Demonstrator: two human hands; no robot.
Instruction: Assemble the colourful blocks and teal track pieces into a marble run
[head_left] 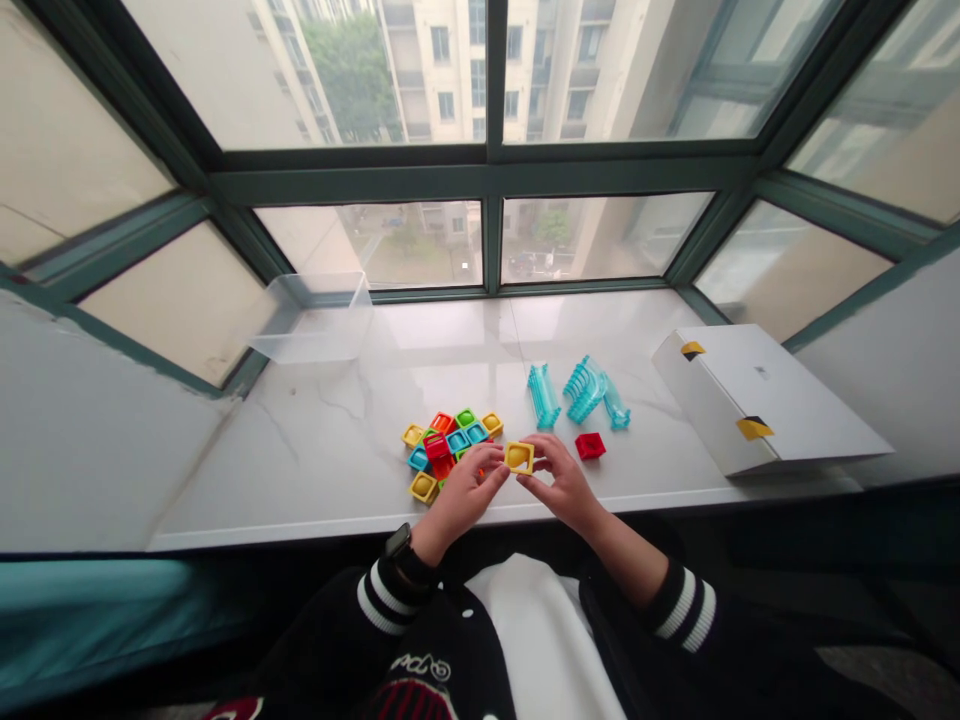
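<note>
Just above the sill's front edge, a yellow square block with a rounded hollow in its face is held up between both hands. My right hand pinches it from the right with thumb and fingers. On its left side, the fingertips and thumb of my left hand close in on it; their exact contact is hard to see. Beside and partly behind my left hand lies a cluster of coloured blocks, among them a red block, a blue block and a yellow block. A single red block sits right of my right hand.
Clear turquoise track pieces lie beyond my right hand, with a straight one beside them. A white box stands at the right. At the back left is a transparent bin. Windows border the marble sill.
</note>
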